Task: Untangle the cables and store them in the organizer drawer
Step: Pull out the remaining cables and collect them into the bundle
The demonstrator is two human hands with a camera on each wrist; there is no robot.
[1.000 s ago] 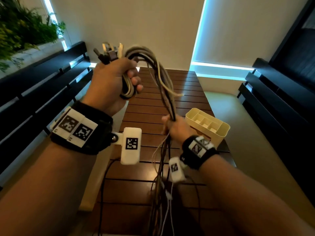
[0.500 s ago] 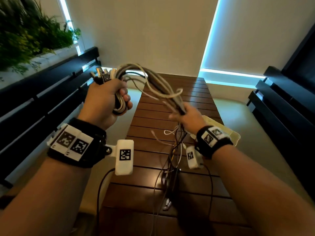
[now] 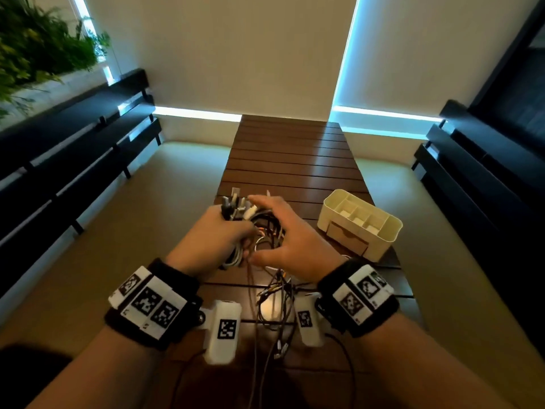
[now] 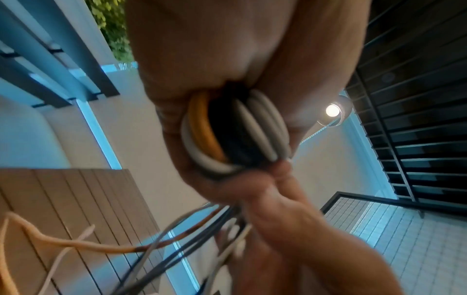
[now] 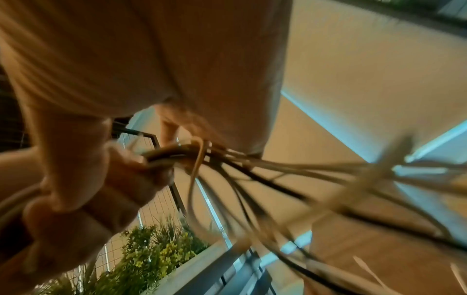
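A tangle of white, black and orange cables [image 3: 267, 231] hangs just above the slatted wooden table [image 3: 295, 160]. My left hand [image 3: 224, 237] grips the looped part, with the plugs [image 3: 236, 206] sticking out past its knuckles. The left wrist view shows the coil [image 4: 235, 135] squeezed in that fist. My right hand [image 3: 289, 231] is spread over the tangle, fingers straight and thumb underneath, touching the strands. Loose ends [image 3: 274, 305] trail onto the table between my wrists. The cream organizer [image 3: 386, 231] stands to the right, with its drawer [image 3: 348, 239] closed.
Dark slatted benches run along both sides [image 3: 73, 160] [image 3: 472, 172]. A planter with greenery [image 3: 38, 45] sits at the upper left. A wall with lit window edges closes the far end. The table's far half holds nothing.
Both hands have dropped from chest height to just above the table. My right hand has let go of the hanging strands and now lies spread over the bundle.
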